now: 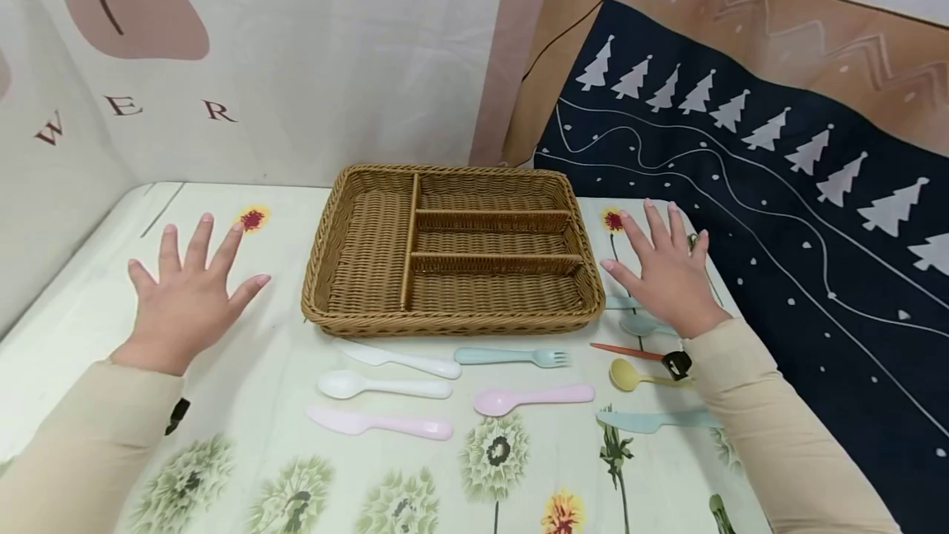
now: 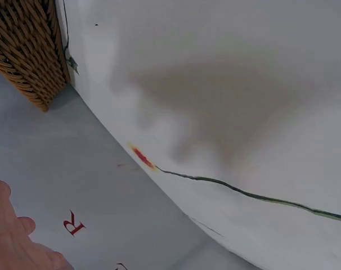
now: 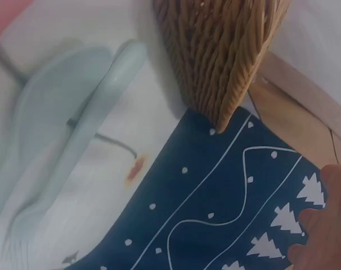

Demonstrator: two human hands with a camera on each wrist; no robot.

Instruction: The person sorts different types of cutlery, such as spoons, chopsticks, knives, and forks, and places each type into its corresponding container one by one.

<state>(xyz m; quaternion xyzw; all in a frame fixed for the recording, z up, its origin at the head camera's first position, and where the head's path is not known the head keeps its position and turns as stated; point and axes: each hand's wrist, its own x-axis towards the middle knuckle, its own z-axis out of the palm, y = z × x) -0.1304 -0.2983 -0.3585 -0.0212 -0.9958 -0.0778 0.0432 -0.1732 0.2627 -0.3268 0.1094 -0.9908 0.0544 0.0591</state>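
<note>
My left hand (image 1: pixel 185 299) is spread with straight fingers over the table, left of a brown wicker basket (image 1: pixel 454 324), and holds nothing. My right hand (image 1: pixel 670 270), also spread and holding nothing, is to the basket's right, above a light-blue spoon (image 3: pixel 52 95) and a light-blue fork (image 3: pixel 80 135). In front of the basket lie a white knife (image 1: pixel 400 361), white spoon (image 1: pixel 385 386), pink knife (image 1: pixel 385 423), pink spoon (image 1: pixel 534 396) and another light-blue fork (image 1: pixel 511 357). A yellow spoon (image 1: pixel 630 375), light-blue knife (image 1: pixel 645 421) and orange-red utensil (image 1: pixel 626 350) lie partly behind my right sleeve.
Dividers split the basket into one long left compartment (image 1: pixel 371 245) and three on the right. A flower-print cloth (image 1: pixel 296 468) covers the table. Behind it hangs a pale curtain (image 1: pixel 334 64); a navy tree-print cloth (image 1: pixel 741 180) borders the right side.
</note>
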